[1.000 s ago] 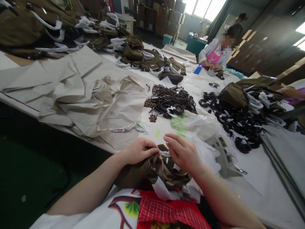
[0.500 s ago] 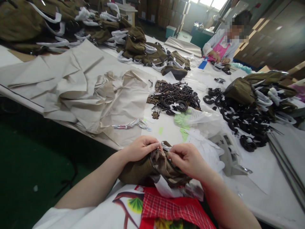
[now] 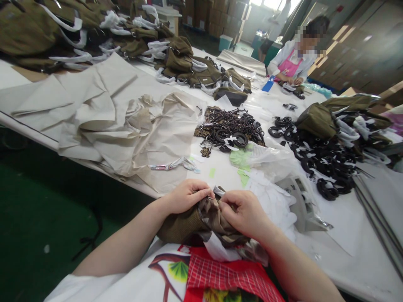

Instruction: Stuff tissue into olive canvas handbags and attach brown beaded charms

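Observation:
An olive-brown fabric bag (image 3: pixel 181 226) rests against my front at the table's near edge, its zipped mouth open and the lighter brown lining showing. My left hand (image 3: pixel 189 195) grips the rim of that mouth on the left, thumb and fingers pinched together. On the other side, my right hand (image 3: pixel 241 209) pinches the lining close to the opening. Whatever small part lies between the right fingertips is hidden. White wrapping (image 3: pixel 218 247) hangs from the bag's near side, and a white-wrapped strip pokes up behind the hands.
Crumpled beige paper (image 3: pixel 126 121) covers the left of the table (image 3: pixel 217 161). Thread snips (image 3: pixel 173 164) lie ahead, before piled beaded charms (image 3: pixel 233 123). Rolled black straps (image 3: pixel 324 163) and a tape dispenser (image 3: pixel 299 201) are right. Bags (image 3: pixel 201 75) line the back; a co-worker (image 3: pixel 289 63) stands beyond.
My right hand has shifted slightly left and down, closer to my left hand, at the bag's opening. My left hand stays put. Another person has appeared in the far background.

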Tool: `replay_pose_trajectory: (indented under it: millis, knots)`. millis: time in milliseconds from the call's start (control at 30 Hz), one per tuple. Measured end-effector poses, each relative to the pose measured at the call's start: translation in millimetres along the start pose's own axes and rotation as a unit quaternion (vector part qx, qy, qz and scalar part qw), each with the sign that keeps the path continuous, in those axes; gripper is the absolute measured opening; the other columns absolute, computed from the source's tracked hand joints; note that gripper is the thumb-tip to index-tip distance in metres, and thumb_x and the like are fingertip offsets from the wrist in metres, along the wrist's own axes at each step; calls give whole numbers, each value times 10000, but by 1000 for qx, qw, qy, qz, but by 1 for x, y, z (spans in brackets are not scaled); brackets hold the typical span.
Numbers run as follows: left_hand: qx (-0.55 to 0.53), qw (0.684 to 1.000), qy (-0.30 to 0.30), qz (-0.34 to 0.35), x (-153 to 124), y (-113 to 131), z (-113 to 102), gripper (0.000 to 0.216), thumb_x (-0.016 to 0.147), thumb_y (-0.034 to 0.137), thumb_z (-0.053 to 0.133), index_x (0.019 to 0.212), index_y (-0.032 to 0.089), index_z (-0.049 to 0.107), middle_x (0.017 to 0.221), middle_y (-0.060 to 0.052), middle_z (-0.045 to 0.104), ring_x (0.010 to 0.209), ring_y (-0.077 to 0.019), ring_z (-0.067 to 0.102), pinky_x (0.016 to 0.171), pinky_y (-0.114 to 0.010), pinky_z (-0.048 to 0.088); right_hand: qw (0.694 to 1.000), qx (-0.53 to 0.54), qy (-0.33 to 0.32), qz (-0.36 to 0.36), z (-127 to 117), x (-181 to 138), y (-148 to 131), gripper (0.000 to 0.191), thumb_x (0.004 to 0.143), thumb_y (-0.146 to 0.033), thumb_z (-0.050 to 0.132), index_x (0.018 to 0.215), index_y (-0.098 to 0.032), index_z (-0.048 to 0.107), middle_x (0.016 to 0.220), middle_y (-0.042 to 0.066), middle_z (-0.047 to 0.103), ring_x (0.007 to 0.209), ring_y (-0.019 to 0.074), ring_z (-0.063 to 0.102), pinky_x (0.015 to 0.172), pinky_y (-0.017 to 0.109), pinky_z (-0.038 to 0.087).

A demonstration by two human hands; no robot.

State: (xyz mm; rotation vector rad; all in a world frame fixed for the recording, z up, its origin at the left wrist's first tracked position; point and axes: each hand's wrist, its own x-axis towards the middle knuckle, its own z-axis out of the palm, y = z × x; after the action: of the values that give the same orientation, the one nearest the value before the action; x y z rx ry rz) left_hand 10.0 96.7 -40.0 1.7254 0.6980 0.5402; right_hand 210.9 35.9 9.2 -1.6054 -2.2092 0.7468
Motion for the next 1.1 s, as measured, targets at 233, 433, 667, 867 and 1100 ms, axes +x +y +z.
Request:
replay_pose_trajectory:
  millis: [233, 433, 667, 867, 1100]
  knots:
    - [7, 1000, 4, 2, 0, 1, 0, 358, 953, 354, 457, 901, 134, 734, 874, -68, 744, 828, -177, 662, 828, -277, 492, 1000, -8, 14, -11, 0, -3, -3, 215, 785, -176, 530, 572, -166, 552, 543, -26, 539, 527, 81, 445, 545, 238, 250]
    - [4, 1000, 9, 9, 0, 1, 2, 315, 941, 329, 481, 900, 143, 732, 895, -67, 746, 859, -180, 669, 847, -278, 496, 998, -50, 7, -28, 3, 0, -5, 258, 805, -186, 543, 552, -166, 495, 536, -27, 517, 528, 84, 423, 550, 253, 230]
    - [-19, 999, 29, 12, -3, 1, 0, 204, 876, 293, 567, 788, 147, 679, 931, -79, 737, 878, -185, 670, 855, -297, 508, 999, -18, -50, -9, 8, 8, 3, 238, 925, -237, 507, 712, -182, 598, 667, 6, 627, 623, 124, 527, 588, 252, 284]
    - [45, 992, 119, 9, -8, 3, 4, 208, 888, 301, 572, 745, 176, 658, 930, -66, 707, 885, -182, 646, 851, -306, 494, 998, 53, -27, 24, 6, 8, 5, 181, 939, -226, 511, 825, -182, 644, 802, 31, 664, 763, 160, 581, 691, 273, 388]
    - [84, 970, 223, 54, -7, 19, -4, 217, 898, 327, 565, 753, 193, 655, 963, -61, 652, 945, -195, 605, 885, -324, 474, 959, 280, 14, -50, 6, 12, -3, 193, 917, -243, 552, 1017, -196, 710, 1014, 57, 665, 983, 175, 597, 910, 312, 433]
